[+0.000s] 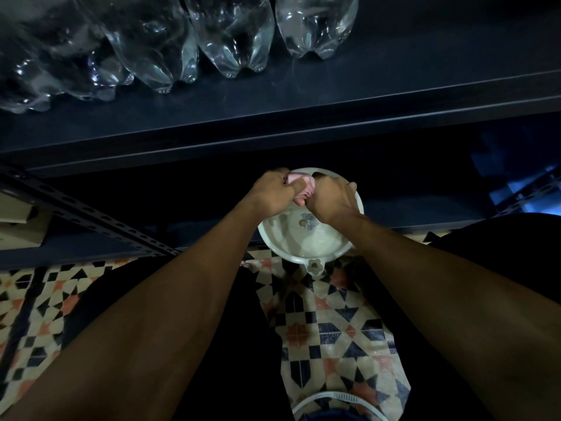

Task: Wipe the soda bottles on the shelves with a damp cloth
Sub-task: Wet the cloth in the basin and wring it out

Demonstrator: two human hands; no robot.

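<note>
Beneath the dark shelf (334, 95), left grip (273, 192) and right grip (331, 202) clench a bunched pink cloth (299, 185).

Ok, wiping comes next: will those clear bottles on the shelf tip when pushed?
Likely, if empty: the clear bottles look like thin plastic on lobed feet, contents unclear. They stand close together on the shelf, so one could knock its neighbour. The pink cloth may leave them wet, slippery.

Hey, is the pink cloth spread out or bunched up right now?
Bunched up: the pink cloth is a crumpled wad gripped between the left hand and right hand over the basin.
</note>
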